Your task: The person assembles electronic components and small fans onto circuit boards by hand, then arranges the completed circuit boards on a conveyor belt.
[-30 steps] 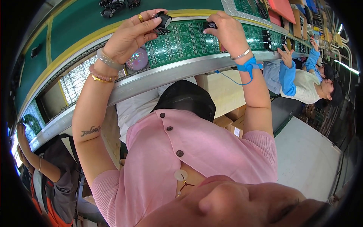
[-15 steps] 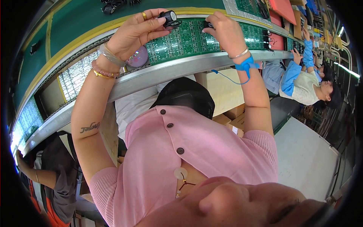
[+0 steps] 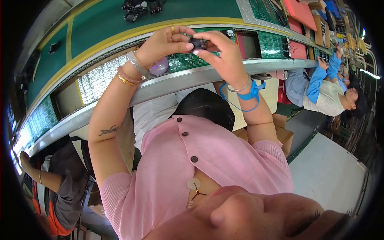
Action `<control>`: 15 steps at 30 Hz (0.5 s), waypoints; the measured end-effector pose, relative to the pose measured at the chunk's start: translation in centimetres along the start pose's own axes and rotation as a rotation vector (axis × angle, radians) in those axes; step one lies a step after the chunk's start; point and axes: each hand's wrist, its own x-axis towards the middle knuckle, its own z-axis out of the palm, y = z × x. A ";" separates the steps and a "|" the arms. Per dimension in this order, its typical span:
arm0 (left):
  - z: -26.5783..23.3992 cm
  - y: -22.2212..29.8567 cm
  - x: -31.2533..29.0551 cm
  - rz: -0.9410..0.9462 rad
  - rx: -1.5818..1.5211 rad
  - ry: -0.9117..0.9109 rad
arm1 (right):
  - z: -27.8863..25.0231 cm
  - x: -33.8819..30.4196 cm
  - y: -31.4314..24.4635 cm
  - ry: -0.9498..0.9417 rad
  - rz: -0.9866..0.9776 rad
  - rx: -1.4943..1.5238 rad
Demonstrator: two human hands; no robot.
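Both hands meet over a green circuit board (image 3: 186,60) on the metal rail line. Between the fingertips is a small black cylindrical part with a wire (image 3: 197,44), partly hidden by fingers. My left hand (image 3: 166,45) pinches it from the left with thumb and fingers. My right hand (image 3: 225,56) closes on it from the right, thumb below and forefinger above. Just beyond the right hand, a black cylinder with a white round end (image 3: 229,34) stands on the board. A shiny round purple object (image 3: 160,66) lies beside my left wrist.
Several black wired parts (image 3: 142,9) lie on the green bench top (image 3: 100,22) beyond the line. The metal rail (image 3: 168,81) runs between my body and the board. Co-workers sit at the right (image 3: 326,90) and the left (image 3: 54,188). A blue wrist strap (image 3: 252,92) is on my right wrist.
My right hand has moved left and down, and my left hand right and down, so they now meet at the black part. A black cylinder now shows on the board beyond my right hand.
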 end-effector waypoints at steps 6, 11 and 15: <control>-7.2 4.8 -2.4 0.430 1.441 0.825 | -5.8 -2.5 1.6 0.187 0.303 -0.113; -12.5 2.4 -1.7 0.193 1.403 0.786 | -5.9 -3.2 3.6 0.147 0.218 -0.428; -13.7 3.5 -2.4 0.169 1.142 0.723 | -5.1 -2.5 4.6 0.165 0.173 -0.553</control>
